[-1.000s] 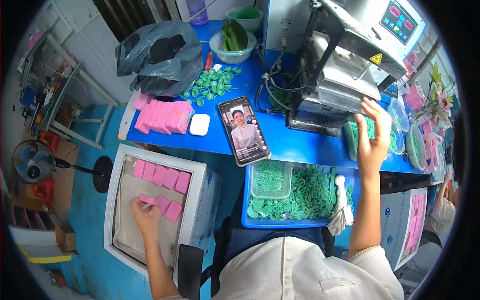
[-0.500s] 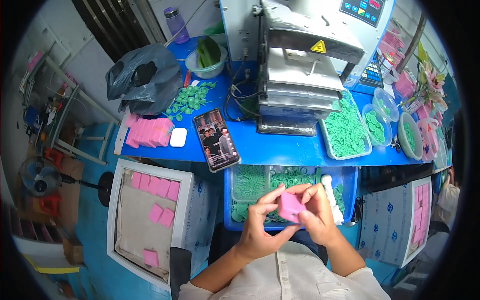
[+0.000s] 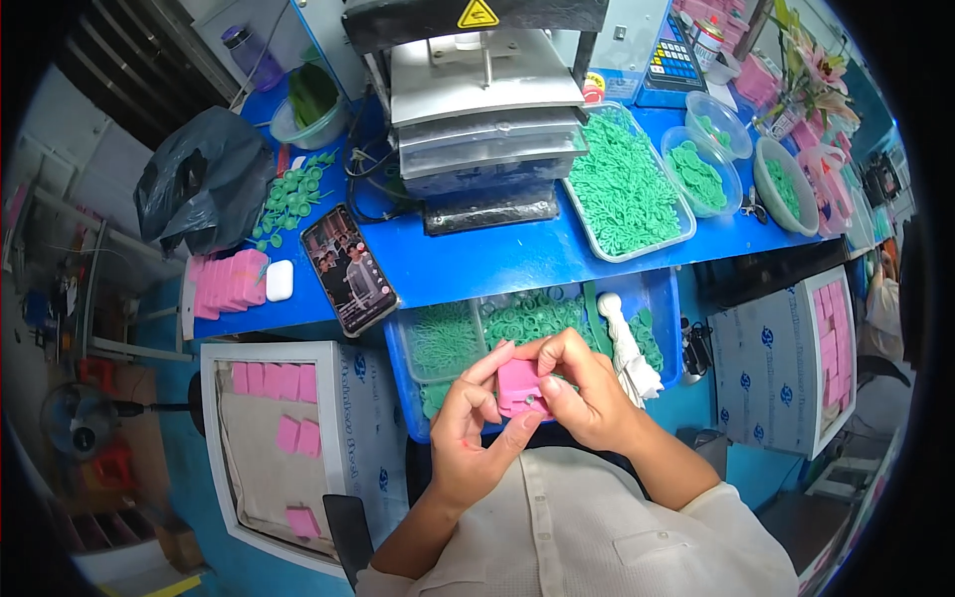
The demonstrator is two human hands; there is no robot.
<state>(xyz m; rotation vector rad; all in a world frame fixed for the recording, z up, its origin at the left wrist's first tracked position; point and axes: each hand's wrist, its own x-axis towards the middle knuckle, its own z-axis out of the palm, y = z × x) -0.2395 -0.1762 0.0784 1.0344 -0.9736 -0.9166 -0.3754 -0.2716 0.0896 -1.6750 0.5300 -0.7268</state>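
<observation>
Both my hands meet over the blue tray [image 3: 410, 393] at my lap and hold a small pink block [image 3: 520, 376]. My left hand [image 3: 466, 423] grips its left side between fingers and thumb. The fingers of my right hand [image 3: 587, 393] wrap over its top and right side, the thumb pressed near its front edge. A split line runs across the block's lower front, with a small greenish spot beside it. Green ring-like and branching pieces [image 3: 537, 316] lie in the tray beneath, partly hidden by my hands. A white cloth bundle [image 3: 627, 348] sits at the tray's right.
A press machine [image 3: 487, 129] stands on the blue table [image 3: 448, 264]. A phone [image 3: 348, 269], pink blocks [image 3: 229, 284] and a dark plastic bag [image 3: 204, 179] lie to its left. A tub of green pieces [image 3: 632, 184] is to its right. An open-topped box [image 3: 323, 438] holds more pink blocks.
The head view has shifted to the right and down. The pink block is turned in my fingers, and its split edge now shows. Both hands stay on it.
</observation>
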